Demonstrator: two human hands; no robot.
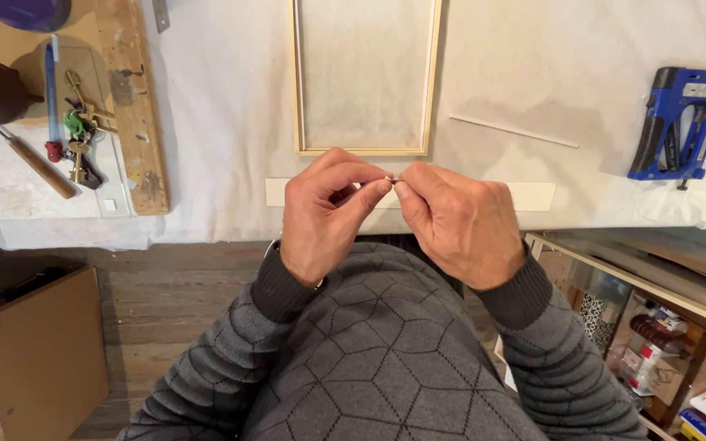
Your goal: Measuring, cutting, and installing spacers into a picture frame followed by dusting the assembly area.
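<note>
Over the cloth-covered bench's (533,73) near edge, the left hand (324,214) and right hand (458,220) both pinch one tiny pale metal piece (394,180); fitting it seems underway, demanding fine fingertip control.

Cloth-covered table (533,73): frame (364,149), stapler (676,122)

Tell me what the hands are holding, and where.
Both hands, left hand and right hand, pinch one tiny thin pale piece between fingertips; its kind cannot be told.

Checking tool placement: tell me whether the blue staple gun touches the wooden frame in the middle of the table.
Apart. The head view shows the blue staple gun far right of the wooden frame, with bare white cloth between them.
</note>
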